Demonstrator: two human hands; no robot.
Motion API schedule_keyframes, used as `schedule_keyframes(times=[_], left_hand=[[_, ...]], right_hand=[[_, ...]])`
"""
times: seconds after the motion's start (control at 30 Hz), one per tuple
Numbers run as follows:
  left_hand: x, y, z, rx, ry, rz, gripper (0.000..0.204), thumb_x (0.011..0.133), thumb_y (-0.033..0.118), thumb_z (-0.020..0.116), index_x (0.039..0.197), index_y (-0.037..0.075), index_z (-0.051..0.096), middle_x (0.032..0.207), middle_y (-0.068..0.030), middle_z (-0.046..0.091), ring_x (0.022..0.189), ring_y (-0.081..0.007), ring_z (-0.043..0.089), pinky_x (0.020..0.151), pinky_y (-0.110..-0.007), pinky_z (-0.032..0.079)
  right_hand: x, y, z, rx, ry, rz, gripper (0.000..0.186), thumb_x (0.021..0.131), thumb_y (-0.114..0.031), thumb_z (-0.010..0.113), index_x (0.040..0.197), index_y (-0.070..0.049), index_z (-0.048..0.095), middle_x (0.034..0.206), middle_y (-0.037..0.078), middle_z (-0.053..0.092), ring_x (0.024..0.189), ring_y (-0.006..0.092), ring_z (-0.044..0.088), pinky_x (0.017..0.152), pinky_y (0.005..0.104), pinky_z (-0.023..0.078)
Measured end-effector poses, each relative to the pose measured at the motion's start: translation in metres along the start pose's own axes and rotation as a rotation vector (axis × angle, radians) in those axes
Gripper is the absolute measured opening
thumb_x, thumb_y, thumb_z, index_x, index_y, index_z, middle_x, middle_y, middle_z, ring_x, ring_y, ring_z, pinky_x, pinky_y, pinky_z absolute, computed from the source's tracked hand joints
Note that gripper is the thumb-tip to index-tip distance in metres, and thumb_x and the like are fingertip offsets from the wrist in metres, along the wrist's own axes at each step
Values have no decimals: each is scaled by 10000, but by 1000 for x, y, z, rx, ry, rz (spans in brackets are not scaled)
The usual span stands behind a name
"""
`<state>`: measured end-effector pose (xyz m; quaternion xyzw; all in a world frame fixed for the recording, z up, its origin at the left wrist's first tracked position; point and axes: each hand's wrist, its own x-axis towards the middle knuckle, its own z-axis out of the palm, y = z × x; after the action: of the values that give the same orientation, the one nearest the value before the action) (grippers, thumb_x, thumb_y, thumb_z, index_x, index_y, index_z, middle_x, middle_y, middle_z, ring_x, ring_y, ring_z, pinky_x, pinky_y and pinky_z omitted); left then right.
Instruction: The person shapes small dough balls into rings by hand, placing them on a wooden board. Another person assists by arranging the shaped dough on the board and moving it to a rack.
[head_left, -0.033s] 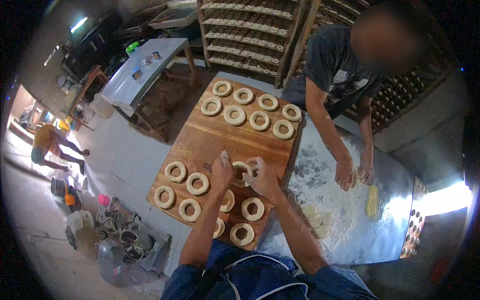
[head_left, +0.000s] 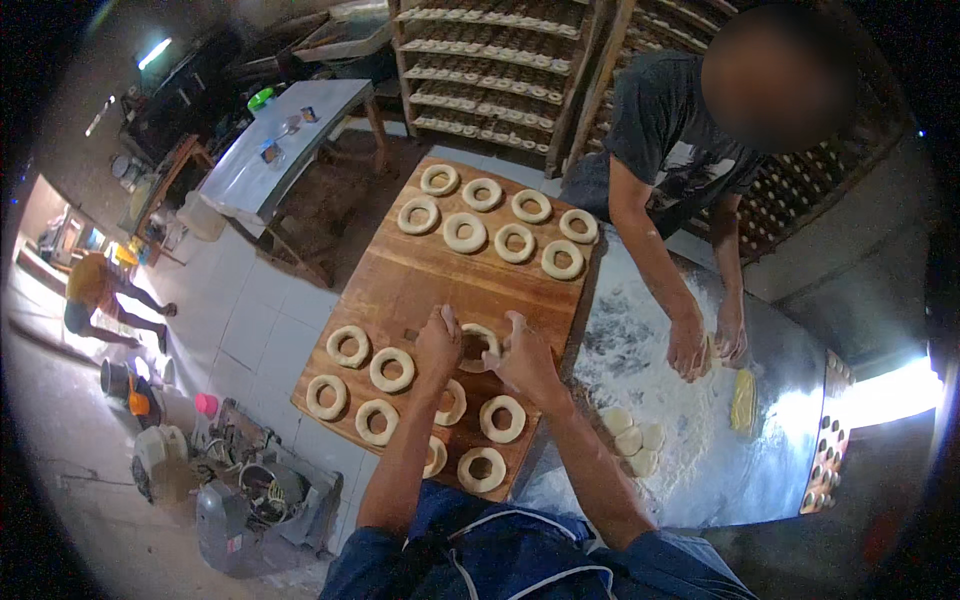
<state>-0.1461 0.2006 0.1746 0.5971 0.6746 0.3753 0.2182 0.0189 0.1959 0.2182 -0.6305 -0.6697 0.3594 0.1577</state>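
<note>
A pale dough ring (head_left: 482, 331) lies on a brown wooden board (head_left: 400, 285), between my two hands. At its left side is my left hand (head_left: 440, 345), with fingers curled and bunched together; what they may pinch is hidden. My right hand (head_left: 524, 362) is at the ring's right side, thumb and forefinger apart, the thumb near its lower right edge. Other dough rings lie in two rows at the board's far end, such as one ring (head_left: 465, 232). More, including a ring (head_left: 391, 370), lie nearer me, partly behind my left forearm.
Right of the board stands a floured metal table (head_left: 590, 480) with flat dough rounds (head_left: 628, 440) and a yellow dough strip (head_left: 743, 402). Across it, a co-worker's hands (head_left: 708, 345) handle dough. Racks (head_left: 490, 75) of dough pieces stand behind; a machine (head_left: 260, 500) is at lower left.
My right forefinger and thumb have spread apart beside the dough ring. The left hand has shifted only slightly. The whole view has moved a little.
</note>
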Motion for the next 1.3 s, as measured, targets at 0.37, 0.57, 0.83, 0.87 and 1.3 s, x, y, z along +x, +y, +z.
schedule_keyframes(times=[0.37, 0.57, 0.83, 0.87, 1.3], left_hand=[[13, -31, 30, 187, -106, 44, 305, 819, 264, 735, 1030, 53, 674, 1011, -179, 620, 1016, -352, 557, 922, -480, 410], [-20, -14, 55, 462, 169, 270, 280, 854, 228, 687, 1069, 57, 636, 1013, -189, 616, 1025, -328, 567, 908, -470, 424], [-171, 133, 157, -454, -538, 67, 315, 893, 206, 654, 1097, -32, 624, 1025, -166, 664, 958, -253, 648, 784, -343, 517], [-180, 140, 165, -545, -545, 4, 330, 901, 217, 655, 1108, -38, 620, 1030, -157, 669, 956, -231, 648, 791, -333, 518], [-240, 224, 203, -1127, -454, -249, 299, 957, 229, 614, 1081, -43, 615, 973, -96, 675, 894, -151, 638, 776, -301, 524]], right_hand=[[-155, 203, -82, -86, 517, 313, 406, 810, -152, 694, 1192, -61, 591, 987, 135, 643, 903, 293, 587, 830, 426, 455], [-161, 225, -82, -304, 344, 19, 269, 796, -207, 703, 1043, -107, 665, 946, 134, 651, 1005, 326, 560, 936, 474, 396], [-163, 242, -86, 511, 316, 48, 339, 740, -129, 775, 955, -37, 530, 852, 96, 649, 804, 171, 614, 711, 323, 501], [-170, 247, -88, 626, 348, 28, 358, 743, -98, 763, 991, -33, 513, 845, 106, 659, 797, 161, 625, 692, 311, 508], [-239, 231, -144, 719, 565, -130, 585, 739, 73, 676, 1234, -56, 392, 874, 142, 659, 770, 181, 626, 715, 310, 513]])
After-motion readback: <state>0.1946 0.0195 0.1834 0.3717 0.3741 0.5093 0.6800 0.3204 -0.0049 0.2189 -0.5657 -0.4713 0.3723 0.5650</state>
